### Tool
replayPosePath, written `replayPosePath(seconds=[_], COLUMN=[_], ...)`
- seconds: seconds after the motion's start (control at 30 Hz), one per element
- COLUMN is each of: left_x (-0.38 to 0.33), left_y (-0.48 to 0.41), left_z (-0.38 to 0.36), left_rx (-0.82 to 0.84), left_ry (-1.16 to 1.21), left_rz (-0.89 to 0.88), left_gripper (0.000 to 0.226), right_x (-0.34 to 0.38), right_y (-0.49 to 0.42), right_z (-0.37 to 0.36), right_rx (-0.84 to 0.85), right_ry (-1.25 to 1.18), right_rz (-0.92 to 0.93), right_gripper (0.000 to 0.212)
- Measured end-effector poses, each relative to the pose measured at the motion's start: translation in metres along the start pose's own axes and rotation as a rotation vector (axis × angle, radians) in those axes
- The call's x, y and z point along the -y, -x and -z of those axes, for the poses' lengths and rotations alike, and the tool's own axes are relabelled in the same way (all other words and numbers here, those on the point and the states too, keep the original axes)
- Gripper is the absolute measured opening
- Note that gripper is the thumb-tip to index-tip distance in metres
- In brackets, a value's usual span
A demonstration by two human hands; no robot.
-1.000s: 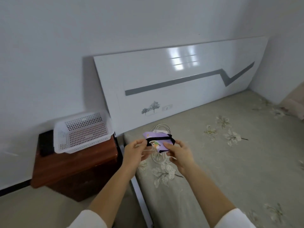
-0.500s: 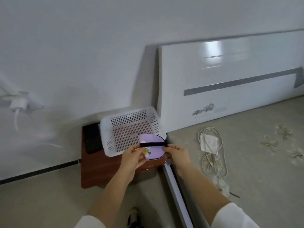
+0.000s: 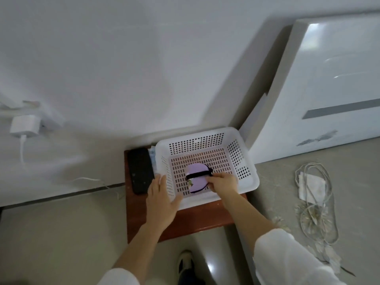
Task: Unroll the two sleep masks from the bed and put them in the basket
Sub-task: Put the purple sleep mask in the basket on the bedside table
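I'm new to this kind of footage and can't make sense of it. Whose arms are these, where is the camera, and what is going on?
The camera sits on a person's head, looking down at their own bare hands. The right hand holds a purple sleep mask with a black strap inside a white perforated basket. The left hand rests open against the basket's near left corner. The basket stands on a reddish wooden nightstand, beside a black phone. On the bed to the right lies a coiled white cable.
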State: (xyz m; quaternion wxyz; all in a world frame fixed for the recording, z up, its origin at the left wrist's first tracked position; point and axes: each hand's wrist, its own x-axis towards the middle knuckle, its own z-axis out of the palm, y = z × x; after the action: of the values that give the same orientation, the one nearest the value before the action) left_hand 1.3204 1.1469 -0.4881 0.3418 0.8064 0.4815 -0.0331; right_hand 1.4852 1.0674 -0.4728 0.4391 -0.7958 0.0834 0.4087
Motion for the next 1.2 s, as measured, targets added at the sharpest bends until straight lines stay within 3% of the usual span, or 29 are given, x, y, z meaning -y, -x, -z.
replayPosePath(seconds=[0.13, 0.3, 0.43, 0.53, 0.57, 0.67, 0.8, 1.0, 1.2], left_x=[0.014, 0.016, 0.016, 0.014, 0.013, 0.007, -0.020, -0.089, -0.134], left_y=[0.000, -0.002, -0.001, 0.000, 0.001, 0.002, 0.015, 0.108, 0.257], left_z=[-0.011, -0.015, -0.015, -0.011, -0.010, -0.005, -0.003, -0.056, -0.127], left_rx=[0.129, 0.123, 0.115, 0.126, 0.131, 0.141, 0.113, 0.197, 0.377], left_ry=[-0.043, -0.026, -0.014, -0.051, -0.071, -0.144, -0.217, -0.336, -0.493], left_rz=[-0.072, -0.081, -0.081, -0.068, -0.064, -0.037, -0.050, -0.349, -0.566], left_gripper=[0.106, 0.114, 0.114, 0.114, 0.114, 0.113, 0.100, 0.078, 0.064], right_x=[0.002, -0.001, 0.000, 0.002, 0.002, -0.002, -0.028, -0.115, -0.248], right_y=[-0.016, -0.028, -0.023, -0.009, -0.003, 0.017, 0.049, 0.125, 0.224], right_z=[-0.026, -0.045, -0.044, -0.033, -0.026, 0.001, 0.054, 0.163, 0.270], right_rx=[0.012, 0.089, 0.108, 0.136, 0.137, 0.082, 0.027, -0.063, -0.301], right_ry=[0.041, 0.179, 0.460, 0.528, 0.542, 0.525, 0.419, 0.447, 0.348], right_rz=[-0.014, -0.047, 0.062, 0.171, 0.215, 0.282, 0.288, 0.218, 0.087], right_gripper=[0.020, 0.015, 0.033, 0.013, 0.016, 0.038, 0.030, 0.022, 0.044])
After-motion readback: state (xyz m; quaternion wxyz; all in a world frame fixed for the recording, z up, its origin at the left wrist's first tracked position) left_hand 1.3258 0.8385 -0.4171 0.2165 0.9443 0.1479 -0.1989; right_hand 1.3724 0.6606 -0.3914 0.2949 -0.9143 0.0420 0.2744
